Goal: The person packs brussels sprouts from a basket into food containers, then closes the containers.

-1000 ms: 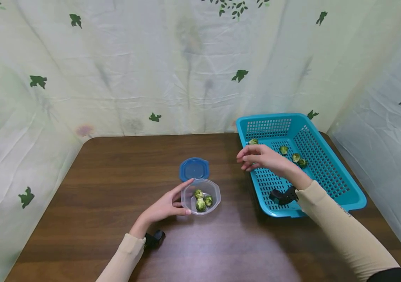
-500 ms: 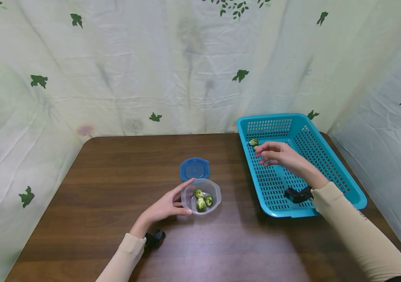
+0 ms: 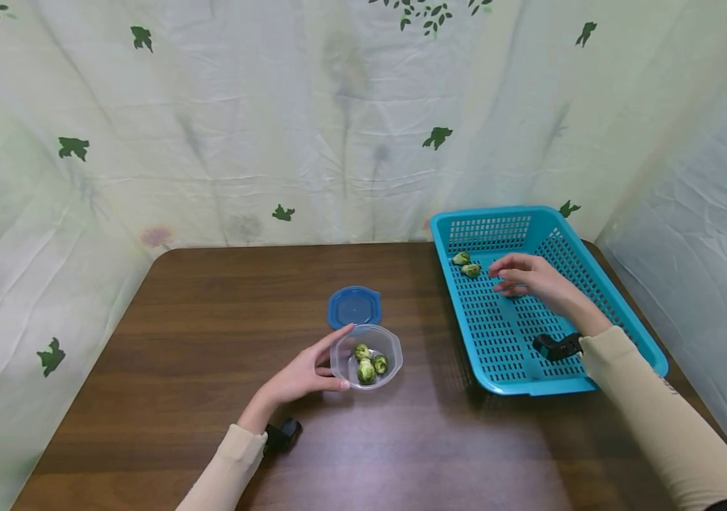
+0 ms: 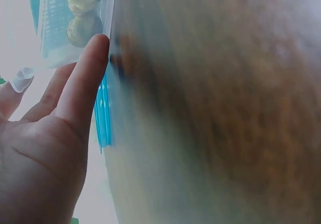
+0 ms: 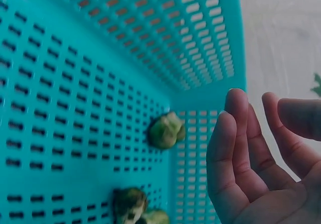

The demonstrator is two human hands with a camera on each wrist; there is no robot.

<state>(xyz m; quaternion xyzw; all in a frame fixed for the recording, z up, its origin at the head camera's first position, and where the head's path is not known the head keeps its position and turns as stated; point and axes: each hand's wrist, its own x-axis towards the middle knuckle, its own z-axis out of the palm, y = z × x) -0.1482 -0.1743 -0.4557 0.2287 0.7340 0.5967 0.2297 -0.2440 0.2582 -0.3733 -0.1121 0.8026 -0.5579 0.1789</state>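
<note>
Within the grip of the left hand [image 3: 299, 372], a clear container [image 3: 391, 346] is facing mouth-up, its even outline showing no plain long axis; thumb and fingers are curving round its side. Three sprouts [image 3: 366, 372] are lying inside, their stems too small to read for direction. Just past the grip, the blue lid [image 3: 354, 306] is lying off the container. Well to its right, a turquoise basket [image 3: 497, 333] is holding more sprouts, so the work is seemingly standing partway. Over it, the right hand [image 3: 525, 279] is hovering, thumb and fingers apart, visibly holding nothing.
</note>
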